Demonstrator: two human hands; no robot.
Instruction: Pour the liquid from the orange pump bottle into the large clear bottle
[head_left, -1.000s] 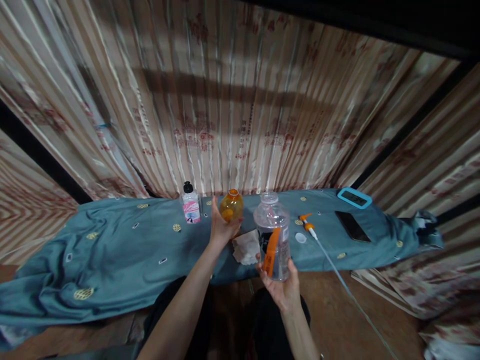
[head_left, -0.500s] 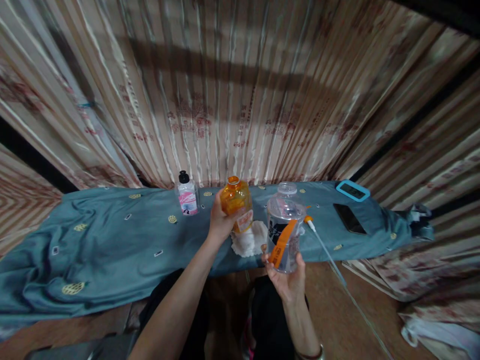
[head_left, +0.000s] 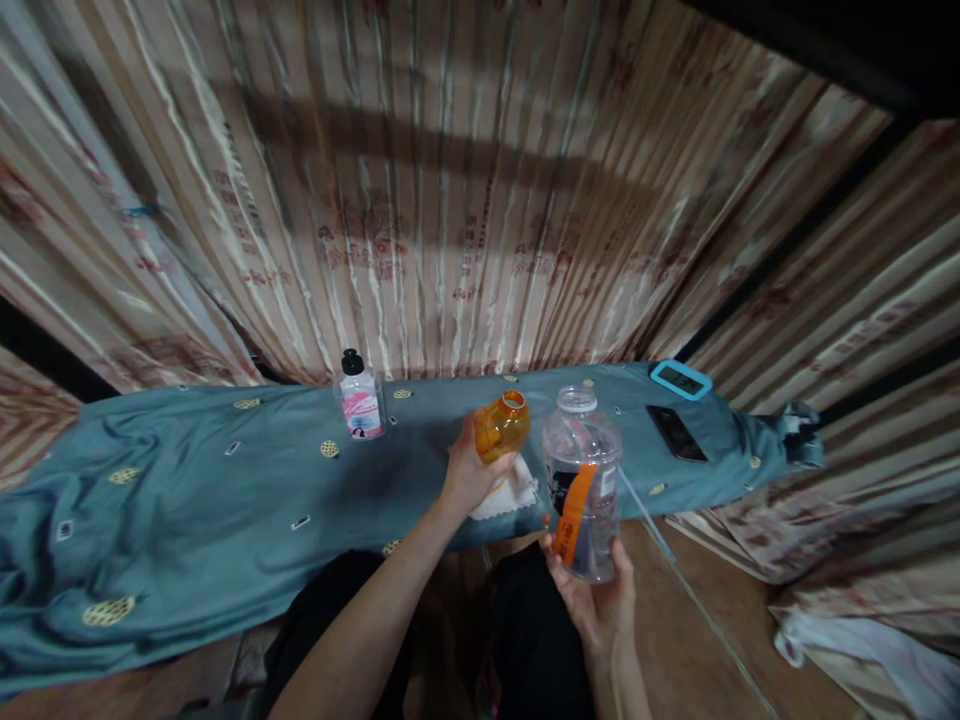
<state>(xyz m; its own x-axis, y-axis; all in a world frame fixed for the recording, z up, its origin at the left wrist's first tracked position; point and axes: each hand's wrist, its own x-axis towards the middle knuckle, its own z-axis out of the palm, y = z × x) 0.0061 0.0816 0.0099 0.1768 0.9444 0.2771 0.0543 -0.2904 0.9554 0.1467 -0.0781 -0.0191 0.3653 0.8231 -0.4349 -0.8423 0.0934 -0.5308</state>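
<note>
My left hand (head_left: 471, 470) is wrapped round an orange see-through bottle (head_left: 504, 428), whose uncapped mouth tilts up and to the right. Below it a white cloth (head_left: 510, 495) lies on the blue-green cover, partly hidden by the hand. My right hand (head_left: 596, 600) grips a large clear bottle (head_left: 583, 445) low near its base, holding it almost upright. This bottle has a black and orange label and an uncapped neck. The two bottles are side by side with a small gap between them.
On the blue-green cover (head_left: 247, 490) stands a clear bottle with a black cap and pink label (head_left: 362, 400) at the left. A blue-framed digital clock (head_left: 681, 380) and a dark phone (head_left: 676, 432) lie at the right. A white cable (head_left: 664, 540) runs down to the floor; curtains (head_left: 450, 200) hang behind.
The orange bottle has tipped to the right and come closer to the clear bottle. The clear bottle is a little lower and more upright. The whole view has shifted slightly.
</note>
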